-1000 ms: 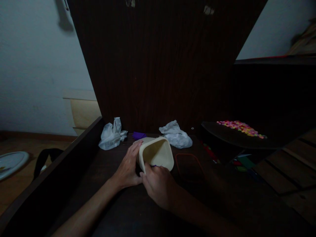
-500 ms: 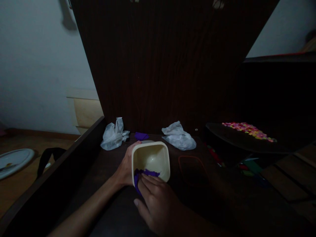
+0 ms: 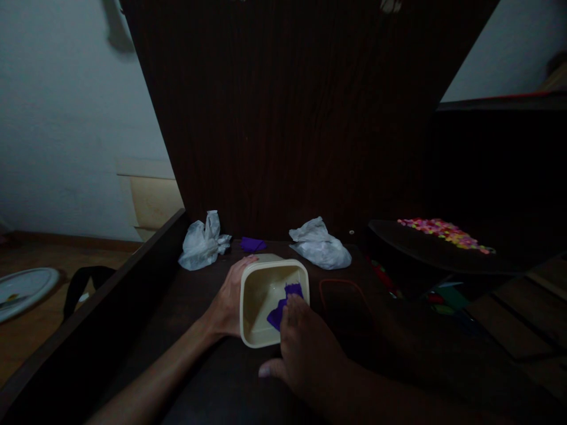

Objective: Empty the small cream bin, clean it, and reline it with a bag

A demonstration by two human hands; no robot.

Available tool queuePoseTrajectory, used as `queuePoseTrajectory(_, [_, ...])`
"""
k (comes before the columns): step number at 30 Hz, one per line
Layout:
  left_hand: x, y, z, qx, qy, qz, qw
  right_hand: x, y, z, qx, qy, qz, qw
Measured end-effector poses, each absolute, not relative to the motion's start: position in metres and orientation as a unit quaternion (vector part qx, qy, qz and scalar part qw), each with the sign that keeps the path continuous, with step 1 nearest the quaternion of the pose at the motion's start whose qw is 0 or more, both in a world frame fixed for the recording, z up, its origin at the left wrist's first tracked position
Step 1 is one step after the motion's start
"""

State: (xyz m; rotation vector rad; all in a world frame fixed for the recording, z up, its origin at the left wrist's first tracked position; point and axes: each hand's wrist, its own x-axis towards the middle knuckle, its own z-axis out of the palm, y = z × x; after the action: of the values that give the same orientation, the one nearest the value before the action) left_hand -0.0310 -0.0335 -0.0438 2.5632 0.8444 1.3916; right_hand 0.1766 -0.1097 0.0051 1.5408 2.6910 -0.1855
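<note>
Prob. mid-wipe inside the cream, rounded-square plastic tub (image 3: pixel 257 298), mouth tilted this way — next stroke likely needs tub braced firm. Tub's betw. both hands: L hand (image 3: pixel 230 302) part-open, curled round its left side; R hand (image 3: pixel 308 348) at right rim, fingers together, thumb out, against purple fabric cloth (image 3: pixel 277 314) inside — pinched or just pressed, can't tell.

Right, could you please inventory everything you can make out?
Tabletop: one, dark, beneath
Container: one, cream, opening toward camera
Cloth: one, purple, inside the container
Flat piece: one, purple, at back
Plastic bags: two, whitish, at back
Red-rimmed item: one, dark, right of container
Small pieces: many, pink and yellow, right shelf
Oddments: several, red and green, below shelf
Dish: one, white, left floor
Panel: one, dark brown, behind
Wall: one, pale, left
Left hand: one, bare, gripping container
Right hand: one, bare, on cloth
</note>
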Motion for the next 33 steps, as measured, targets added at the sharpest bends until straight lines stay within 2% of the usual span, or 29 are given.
queuePoseTrajectory(4, [-0.030,-0.033,-0.044,0.845,0.260,0.465,0.034,0.172,-0.099,0.019,0.449,0.890,-0.073,0.033])
queuePoseTrajectory(10, [-0.023,-0.039,-0.043,0.848,0.245,0.469,0.008,0.158,-0.093,0.039,0.425,0.888,-0.136,0.109])
queuePoseTrajectory(13, [-0.020,-0.043,-0.043,0.846,0.252,0.470,0.001,0.146,-0.082,0.040,0.427,0.875,-0.169,0.153])
queuePoseTrajectory(18, [-0.022,-0.045,-0.049,0.838,0.245,0.488,0.014,0.132,-0.059,0.034,0.418,0.866,-0.209,0.178])
queuePoseTrajectory(23, [-0.024,-0.044,-0.056,0.832,0.251,0.494,0.028,0.132,-0.059,0.038,0.385,0.873,-0.180,0.240])
queuePoseTrajectory(25, [-0.024,-0.044,-0.057,0.837,0.240,0.490,0.021,0.134,-0.065,0.041,0.380,0.883,-0.164,0.223])
queuePoseTrajectory(30, [-0.023,-0.042,-0.055,0.843,0.227,0.488,0.015,0.143,-0.081,0.043,0.381,0.901,-0.173,0.118])
queuePoseTrajectory(33, [-0.022,-0.042,-0.054,0.842,0.228,0.488,0.020,0.152,-0.084,0.043,0.386,0.897,-0.191,0.100])
